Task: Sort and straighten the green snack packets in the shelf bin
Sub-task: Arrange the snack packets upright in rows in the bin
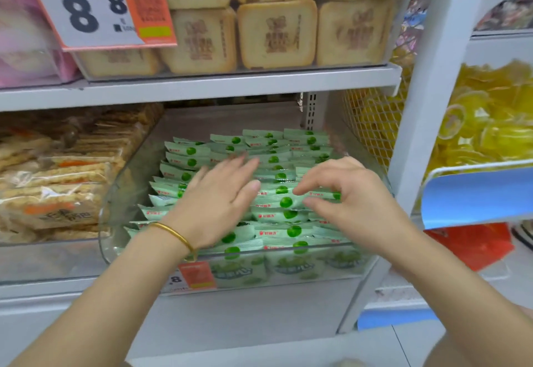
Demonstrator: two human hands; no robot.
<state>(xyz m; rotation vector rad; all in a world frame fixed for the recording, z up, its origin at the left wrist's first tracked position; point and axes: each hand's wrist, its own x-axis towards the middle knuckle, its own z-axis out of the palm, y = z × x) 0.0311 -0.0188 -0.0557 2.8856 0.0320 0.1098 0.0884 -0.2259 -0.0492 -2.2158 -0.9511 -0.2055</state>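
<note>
Both hands are down in the clear shelf bin [111,216], and I'd judge the straightening is partway done. Left hand [219,202] lies flat, fingers stretched out, pressing on the green snack packets [187,162] beneath it and gripping nothing. Right hand [349,196] is arched with the wrist raised and fingers curled. Its thumb and forefinger look to be pinching the end of one packet [285,202] lying between the two hands. Rows beyond the fingertips look tidy, while those under the palms sit looser. Next, I reckon, that packet wants lifting and squaring into its row while the flat hand steadies its neighbours.
</note>
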